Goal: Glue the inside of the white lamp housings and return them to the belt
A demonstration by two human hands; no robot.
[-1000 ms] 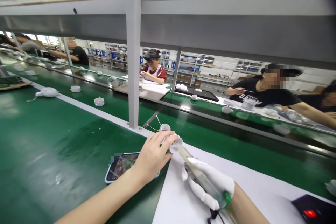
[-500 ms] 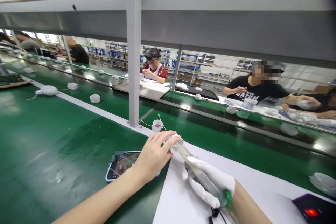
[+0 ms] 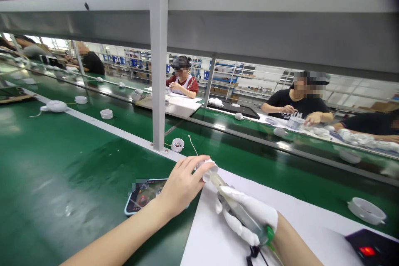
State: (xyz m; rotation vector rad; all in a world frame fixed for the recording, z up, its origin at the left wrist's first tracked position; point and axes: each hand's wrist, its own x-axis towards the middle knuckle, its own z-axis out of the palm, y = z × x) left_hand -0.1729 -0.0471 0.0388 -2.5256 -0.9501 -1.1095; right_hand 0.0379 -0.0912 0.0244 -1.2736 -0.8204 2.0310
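My left hand is bare, its fingers curled round a small white plastic housing at the left edge of the white paper. A thin wire sticks up behind the housing. My right hand, in a white glove, grips a translucent electric screwdriver with a green rear end and a dark cord. The screwdriver's front end points into the housing's open side; its tip is hidden. Left of my left wrist lies a phone in a light blue case, its screen lit.
A metal post rises just beyond my hands. White round cups and another cup ride on the green belt. At right sits a black box with a red light. Co-workers sit across the line, one in a black shirt.
The cups on the near belt have shifted left, while pieces on the far side have slid slightly right. The black-shirted co-worker's outstretched hand has drawn in. My hands hold nearly the same pose.
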